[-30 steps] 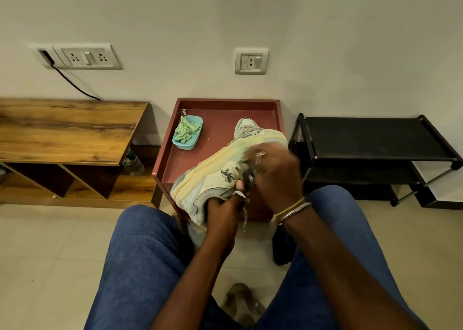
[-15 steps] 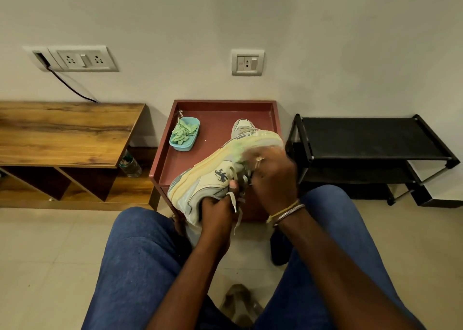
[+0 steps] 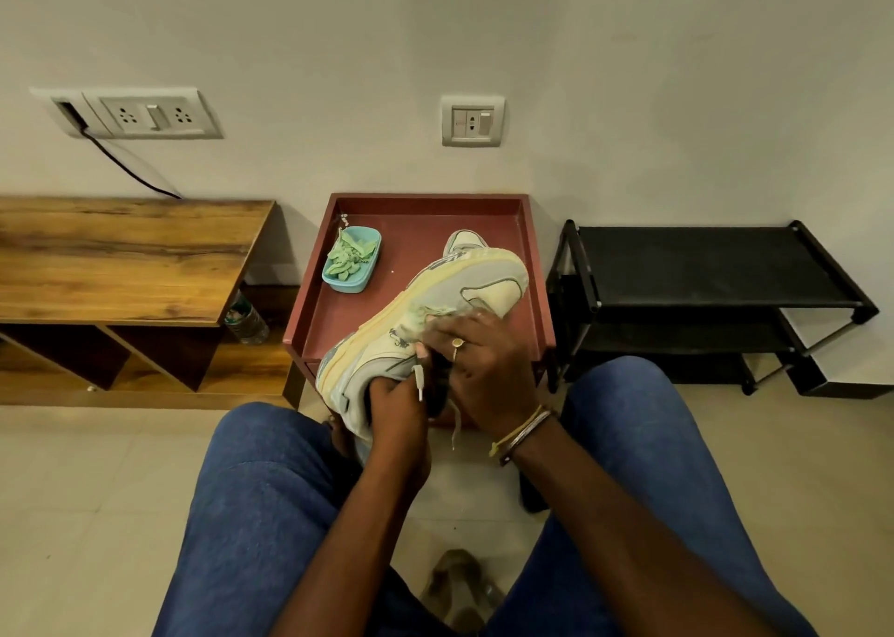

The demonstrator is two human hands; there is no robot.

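A cream and grey sneaker (image 3: 484, 283) lies tilted on its side over the front of a red tray table (image 3: 421, 220), sole turned to the left. My left hand (image 3: 394, 402) grips its heel opening, with a white lace tip (image 3: 419, 380) sticking up beside the thumb. My right hand (image 3: 484, 370), wearing a ring and bangles, presses a pale green cloth (image 3: 425, 314) against the shoe's side with curled fingers. A second sneaker (image 3: 464, 240) stands behind the first, mostly hidden.
A blue tub (image 3: 350, 261) of green cloth pieces sits on the tray's left. A wooden bench (image 3: 121, 259) stands left, with a plastic bottle (image 3: 246, 319) beside it. A black shoe rack (image 3: 701, 273) stands right. My jeans-clad knees frame the floor below, where a sandal (image 3: 459, 583) lies.
The sneaker has tipped a little further, showing more of its toe side. My right hand has slid down along the shoe's side with the cloth. My left hand keeps its grip.
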